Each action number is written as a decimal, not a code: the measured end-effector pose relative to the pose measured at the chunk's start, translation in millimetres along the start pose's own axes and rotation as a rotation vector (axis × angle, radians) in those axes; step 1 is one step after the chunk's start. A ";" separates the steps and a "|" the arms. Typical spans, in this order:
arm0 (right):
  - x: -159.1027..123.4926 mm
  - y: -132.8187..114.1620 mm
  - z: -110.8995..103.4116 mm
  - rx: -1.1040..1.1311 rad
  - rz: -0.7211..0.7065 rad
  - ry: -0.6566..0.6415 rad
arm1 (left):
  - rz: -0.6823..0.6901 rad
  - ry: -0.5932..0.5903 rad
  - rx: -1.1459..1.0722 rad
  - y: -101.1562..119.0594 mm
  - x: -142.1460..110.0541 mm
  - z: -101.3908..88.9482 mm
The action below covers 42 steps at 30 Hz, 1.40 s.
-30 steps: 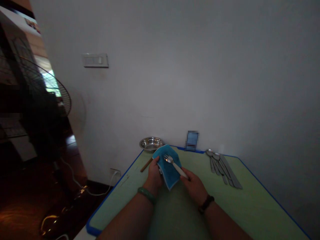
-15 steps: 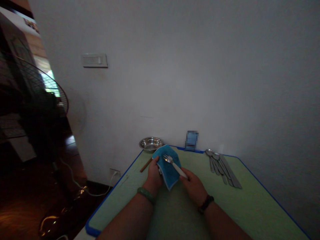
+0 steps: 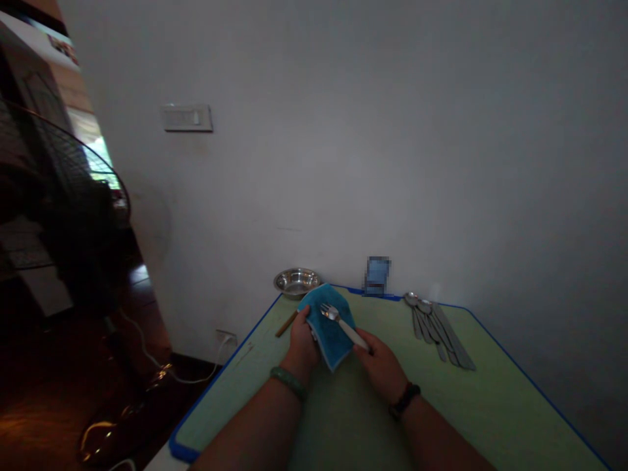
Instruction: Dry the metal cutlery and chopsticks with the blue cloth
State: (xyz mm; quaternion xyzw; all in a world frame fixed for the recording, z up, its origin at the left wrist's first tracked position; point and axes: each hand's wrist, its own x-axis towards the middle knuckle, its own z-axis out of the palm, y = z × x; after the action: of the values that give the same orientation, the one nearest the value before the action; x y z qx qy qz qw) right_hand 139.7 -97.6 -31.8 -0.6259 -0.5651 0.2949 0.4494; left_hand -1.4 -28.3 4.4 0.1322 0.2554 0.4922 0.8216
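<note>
My left hand (image 3: 303, 341) grips the folded edge of a blue terry cloth (image 3: 332, 343), which it holds up slightly above the tabletop. My right hand (image 3: 379, 366) holds the handle end of a stainless fork (image 3: 343, 329) with a white handle. The fork's tines rest against the cloth's upper face. A green bead bracelet circles my left wrist, and a dark bead bracelet circles my right wrist.
The green table (image 3: 490, 405) has blue edging and meets the wall. Along its back stand a steel bowl (image 3: 297, 282) and a blurred blue object (image 3: 377, 276). A brown stick (image 3: 286, 324) lies left of the cloth; spoons and knives (image 3: 436, 330) lie right. A floor fan (image 3: 73, 170) stands left.
My hands, the cloth and the fork have shifted only slightly, and the fork stays against the cloth.
</note>
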 end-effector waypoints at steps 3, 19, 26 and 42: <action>-0.1 0.1 0.0 0.011 -0.011 -0.001 | 0.045 0.066 0.066 0.6 -2.0 1.8; -4.1 -10.8 -1.8 0.016 0.038 0.027 | 0.114 0.108 0.029 3.7 0.6 0.4; -4.9 -9.9 -2.0 0.000 0.015 0.030 | 0.104 0.100 0.007 4.2 -1.0 1.2; -1.2 1.2 6.7 0.186 0.025 0.039 | 0.132 0.118 0.003 3.4 5.2 -2.8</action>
State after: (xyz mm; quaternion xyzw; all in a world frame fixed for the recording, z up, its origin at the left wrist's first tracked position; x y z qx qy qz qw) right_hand 134.1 -97.2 -35.9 -0.5941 -0.5187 0.3394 0.5126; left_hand -3.5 -22.2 2.2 0.1209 0.2949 0.5518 0.7706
